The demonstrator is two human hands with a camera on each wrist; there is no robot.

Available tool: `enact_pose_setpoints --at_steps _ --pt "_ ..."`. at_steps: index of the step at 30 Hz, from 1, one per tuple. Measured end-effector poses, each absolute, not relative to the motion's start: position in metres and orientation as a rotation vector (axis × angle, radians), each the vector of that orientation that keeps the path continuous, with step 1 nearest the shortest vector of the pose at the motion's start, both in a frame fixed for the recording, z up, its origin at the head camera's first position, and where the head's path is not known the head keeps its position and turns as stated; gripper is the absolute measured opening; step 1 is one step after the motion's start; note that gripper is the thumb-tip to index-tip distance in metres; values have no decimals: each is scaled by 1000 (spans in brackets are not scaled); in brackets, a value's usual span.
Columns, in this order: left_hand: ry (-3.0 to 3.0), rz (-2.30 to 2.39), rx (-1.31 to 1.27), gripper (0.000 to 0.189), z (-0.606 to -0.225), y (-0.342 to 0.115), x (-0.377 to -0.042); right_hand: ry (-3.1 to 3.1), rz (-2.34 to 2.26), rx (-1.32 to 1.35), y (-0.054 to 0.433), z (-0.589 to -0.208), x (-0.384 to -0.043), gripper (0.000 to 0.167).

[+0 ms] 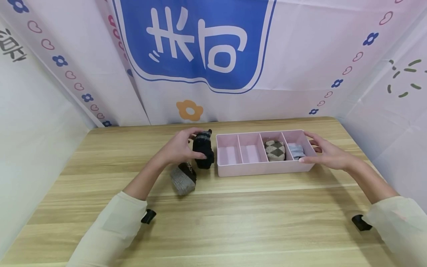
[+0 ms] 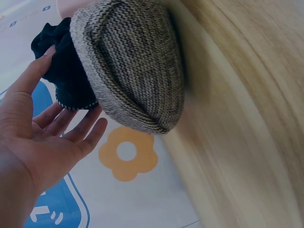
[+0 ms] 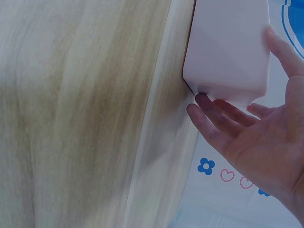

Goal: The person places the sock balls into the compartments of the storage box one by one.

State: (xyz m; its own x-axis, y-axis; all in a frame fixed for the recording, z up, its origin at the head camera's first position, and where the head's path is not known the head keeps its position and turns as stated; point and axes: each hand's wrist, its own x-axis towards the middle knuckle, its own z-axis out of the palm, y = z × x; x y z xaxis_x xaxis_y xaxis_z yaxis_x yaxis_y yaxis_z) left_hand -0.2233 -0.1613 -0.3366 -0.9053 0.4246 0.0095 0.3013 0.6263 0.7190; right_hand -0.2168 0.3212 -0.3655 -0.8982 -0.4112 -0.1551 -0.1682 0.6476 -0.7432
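Note:
With thumb and fingers on opposite sides, my left hand (image 1: 180,146) holds a rolled black sock (image 1: 204,154) with a white-striped cuff, just left of a pink divided box (image 1: 257,170). A rolled grey sock (image 1: 183,181) with a dark part lies on the table below that hand; it looms large in the left wrist view. My right hand (image 1: 330,152) grips the box's right end, thumb at the front rim and fingers around the end wall. A brown-and-beige argyle sock (image 1: 275,151) fills the third compartment from the left. In the rightmost one sits a light blue-grey sock (image 1: 296,151).
The two left compartments of the box show bare pink floors. Everything stands on a wooden table (image 1: 213,222), near its back edge. White printed cloth (image 1: 293,55) hangs behind and at both sides.

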Motion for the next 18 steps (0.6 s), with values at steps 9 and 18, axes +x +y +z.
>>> enact_pose_setpoints --at_steps 9,18 --pt "2683 1159 641 85 -332 -159 -223 2557 -1109 -461 321 -365 -216 102" --pt "2697 1171 723 83 -324 -154 -222 2555 -1101 -450 321 -365 -217 102"
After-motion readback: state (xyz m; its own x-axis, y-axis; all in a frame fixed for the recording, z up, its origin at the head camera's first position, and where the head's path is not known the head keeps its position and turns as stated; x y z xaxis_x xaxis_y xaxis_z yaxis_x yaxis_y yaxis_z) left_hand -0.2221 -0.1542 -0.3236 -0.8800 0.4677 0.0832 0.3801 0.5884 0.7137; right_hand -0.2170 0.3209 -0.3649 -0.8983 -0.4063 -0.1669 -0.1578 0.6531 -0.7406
